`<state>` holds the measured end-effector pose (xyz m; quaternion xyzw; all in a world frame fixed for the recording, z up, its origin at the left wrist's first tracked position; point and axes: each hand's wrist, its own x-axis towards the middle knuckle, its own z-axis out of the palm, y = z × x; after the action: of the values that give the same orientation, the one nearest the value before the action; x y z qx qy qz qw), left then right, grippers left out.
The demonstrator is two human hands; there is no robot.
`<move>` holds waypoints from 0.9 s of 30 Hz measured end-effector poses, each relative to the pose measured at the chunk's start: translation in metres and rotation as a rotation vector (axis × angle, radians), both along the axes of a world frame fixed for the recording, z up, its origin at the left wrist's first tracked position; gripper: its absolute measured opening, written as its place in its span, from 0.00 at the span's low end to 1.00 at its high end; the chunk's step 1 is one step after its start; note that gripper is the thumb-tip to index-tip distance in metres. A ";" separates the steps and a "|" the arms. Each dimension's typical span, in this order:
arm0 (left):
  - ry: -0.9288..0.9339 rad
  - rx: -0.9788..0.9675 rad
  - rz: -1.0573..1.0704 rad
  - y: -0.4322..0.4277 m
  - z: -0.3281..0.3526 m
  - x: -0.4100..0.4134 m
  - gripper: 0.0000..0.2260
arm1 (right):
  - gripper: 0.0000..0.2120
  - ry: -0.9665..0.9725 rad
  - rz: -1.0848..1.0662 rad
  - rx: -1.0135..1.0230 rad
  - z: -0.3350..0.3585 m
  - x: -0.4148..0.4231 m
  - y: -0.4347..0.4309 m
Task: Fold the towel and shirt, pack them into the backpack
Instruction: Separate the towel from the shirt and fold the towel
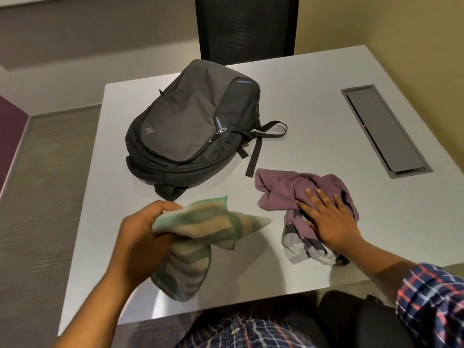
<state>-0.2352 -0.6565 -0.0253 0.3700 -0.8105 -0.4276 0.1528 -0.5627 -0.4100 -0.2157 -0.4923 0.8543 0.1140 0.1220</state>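
Observation:
A dark grey backpack (193,126) lies zipped shut on the white table (313,116), its straps trailing to the right. My left hand (140,237) grips a crumpled green and beige striped towel (198,237), lifted a little above the table's near side. To the right, a crumpled mauve shirt (283,192) with grey and white striped parts lies on the table. My right hand (326,217) rests flat on it with fingers spread.
A grey cable hatch (384,129) is set into the table at the right. A black mesh chair (246,26) stands behind the far edge. Carpet floor lies to the left.

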 end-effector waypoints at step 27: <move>-0.066 -0.394 -0.081 0.020 0.014 0.034 0.10 | 0.20 -0.388 0.461 -0.614 0.169 0.175 -0.128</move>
<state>-0.2007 -0.6369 -0.0118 0.3140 -0.8972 -0.2542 0.1785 -0.3872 -0.5383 -0.0466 -0.6962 0.6773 -0.2159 0.0998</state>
